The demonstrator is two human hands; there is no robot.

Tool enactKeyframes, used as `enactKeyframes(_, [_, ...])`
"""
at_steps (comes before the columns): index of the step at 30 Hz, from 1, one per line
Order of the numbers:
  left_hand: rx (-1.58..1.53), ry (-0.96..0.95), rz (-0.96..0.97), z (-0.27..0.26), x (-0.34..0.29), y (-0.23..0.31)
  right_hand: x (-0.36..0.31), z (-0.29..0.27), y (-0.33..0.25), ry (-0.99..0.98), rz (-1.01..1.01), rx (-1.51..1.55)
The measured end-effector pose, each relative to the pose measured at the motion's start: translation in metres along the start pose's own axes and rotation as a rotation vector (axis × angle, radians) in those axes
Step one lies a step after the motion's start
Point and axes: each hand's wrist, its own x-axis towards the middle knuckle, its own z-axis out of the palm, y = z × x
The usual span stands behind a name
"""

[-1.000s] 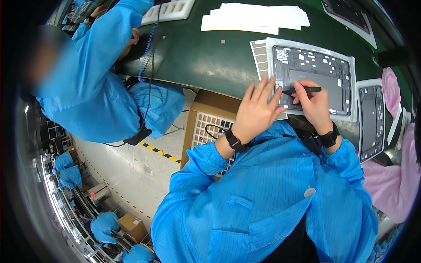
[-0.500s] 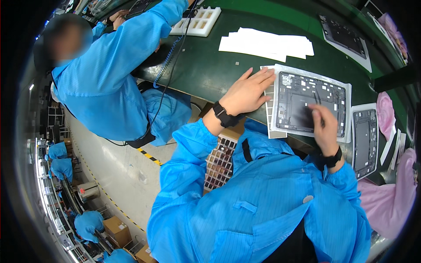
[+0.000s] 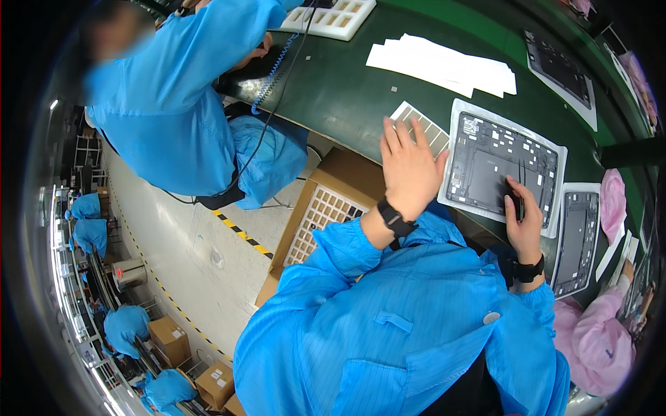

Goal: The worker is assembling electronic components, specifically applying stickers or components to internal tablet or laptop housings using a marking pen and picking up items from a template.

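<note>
A dark tablet housing [image 3: 489, 177] dotted with small white pieces lies in a pale tray [image 3: 454, 128] on the bench before me. My right hand [image 3: 525, 211] is over its right part, closed around thin dark tweezers [image 3: 522, 168] whose prongs point away from me. Left of the tray, my left hand [image 3: 411, 170] rests with fingers spread on a white-edged sheet of strip-shaped pieces [image 3: 431, 130]. The palm hides the sheet's near part.
White paper sheets [image 3: 440, 66] lie fanned out beyond the tray. A second housing [image 3: 577, 239] is at the right, another [image 3: 558, 69] at the far right. A co-worker in blue [image 3: 163, 132] sits at left. A cardboard box [image 3: 354, 173] holding a white grid stands below the bench edge.
My left hand has come off the tray's edge and turned, fingers pointing away from me. The sheet under it is now slanted. The right hand with the tweezers stays over the housing.
</note>
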Motion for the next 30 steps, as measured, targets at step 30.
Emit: enactKeyframes(30, [-0.35,0.049,0.33,0.029,-0.029,-0.055,0.129,0.148,-0.053,-0.152,0.221,0.736])
